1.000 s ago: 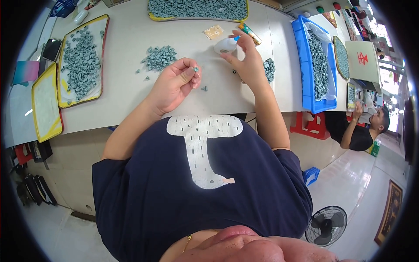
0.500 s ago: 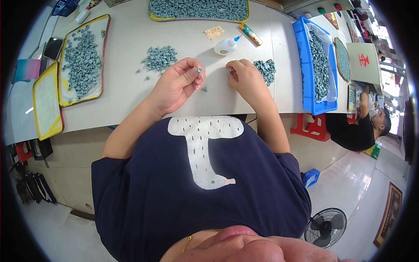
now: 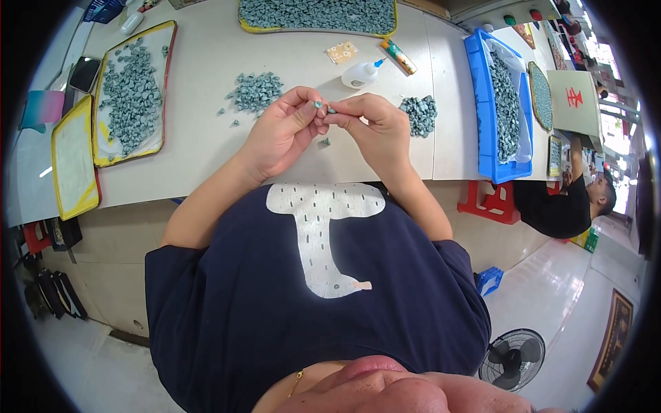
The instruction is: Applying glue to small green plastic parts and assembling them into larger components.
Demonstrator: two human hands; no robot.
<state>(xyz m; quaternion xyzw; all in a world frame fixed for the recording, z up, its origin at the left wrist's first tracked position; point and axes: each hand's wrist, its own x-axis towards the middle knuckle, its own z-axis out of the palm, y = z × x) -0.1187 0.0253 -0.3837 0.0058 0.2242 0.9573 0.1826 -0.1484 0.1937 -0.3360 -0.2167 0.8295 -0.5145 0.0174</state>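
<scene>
Fingertips of both hands meet above the worktop (image 3: 206,158), left hand (image 3: 279,134) pinching a small grey-green piece (image 3: 318,104) just left of the right hand (image 3: 375,127), which pinches another.

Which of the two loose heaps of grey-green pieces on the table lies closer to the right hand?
The heap right of the hands, close beside the right hand. The other heap lies farther up-left, beyond the left hand.

Worktop (image 3: 206,158): two trays (image 3: 72,165) at left, the farther one (image 3: 131,96) with small parts in it. Loose pile (image 3: 256,91) left of the hands, another pile (image 3: 418,113) right. Glue bottle (image 3: 359,74) far of the hands. Long tray (image 3: 317,14) at far edge. Bin (image 3: 499,110) of parts at right.
</scene>
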